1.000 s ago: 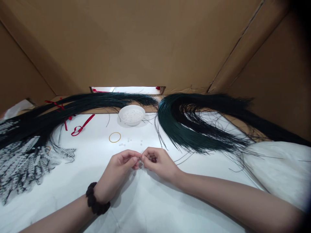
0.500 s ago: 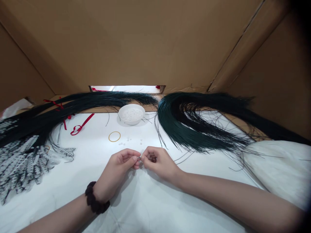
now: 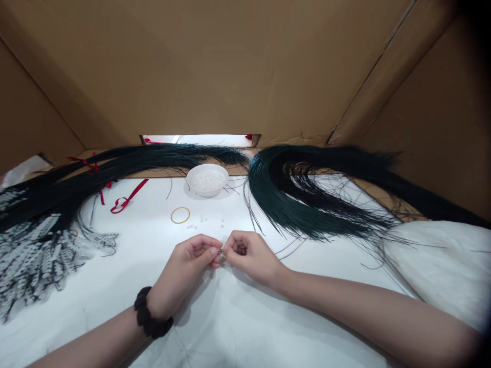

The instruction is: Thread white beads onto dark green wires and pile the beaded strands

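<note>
My left hand (image 3: 195, 258) and my right hand (image 3: 249, 255) meet fingertip to fingertip just above the white table surface (image 3: 146, 271). Thumb and forefinger of each are pinched on a short, thin dark strand (image 3: 220, 251), which looks like wire; most of it is hidden by the fingers. A few small white beads (image 3: 222, 224) lie loose beyond the fingertips. Farther back stands a white bowl (image 3: 207, 191) holding many small pale beads. A yellow rubber band (image 3: 180, 215) rests left of the loose beads.
Long dark green wires (image 3: 284, 204) curve in a bundle at the right. Another dark bundle (image 3: 126, 166) runs left toward wires strung with white pieces (image 3: 42, 250). Red ribbon (image 3: 130, 197) lies nearby. A white bag-like bundle (image 3: 441, 260) sits right; a cardboard wall (image 3: 199, 66) rises behind.
Both hands stay nearly still, fingertips together, with the same pinch on the thin strand. The whole view has shifted very slightly.
</note>
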`<state>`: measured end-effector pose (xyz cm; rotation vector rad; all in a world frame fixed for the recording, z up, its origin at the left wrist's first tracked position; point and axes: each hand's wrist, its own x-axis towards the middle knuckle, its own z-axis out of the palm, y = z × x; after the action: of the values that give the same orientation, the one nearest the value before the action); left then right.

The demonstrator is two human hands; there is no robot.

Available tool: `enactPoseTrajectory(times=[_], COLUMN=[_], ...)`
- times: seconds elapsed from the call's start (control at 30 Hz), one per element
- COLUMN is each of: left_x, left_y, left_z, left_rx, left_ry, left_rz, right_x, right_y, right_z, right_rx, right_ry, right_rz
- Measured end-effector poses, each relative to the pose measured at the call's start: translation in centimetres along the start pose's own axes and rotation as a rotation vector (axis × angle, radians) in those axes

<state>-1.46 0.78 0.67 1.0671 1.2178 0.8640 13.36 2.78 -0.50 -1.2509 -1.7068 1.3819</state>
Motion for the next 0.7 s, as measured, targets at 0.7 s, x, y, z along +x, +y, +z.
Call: enactPoseTrajectory(times=[0.7], left_x=[-0.01], left_y=[-0.02], left_z=[0.06], left_rx=[-0.016], left_ry=[0.021], left_rz=[-0.024], right_x=[-0.03], right_y=[0.0], right_z=[-0.2], right_rx=[-0.012], right_ry=[0.001], right_rz=[-0.013])
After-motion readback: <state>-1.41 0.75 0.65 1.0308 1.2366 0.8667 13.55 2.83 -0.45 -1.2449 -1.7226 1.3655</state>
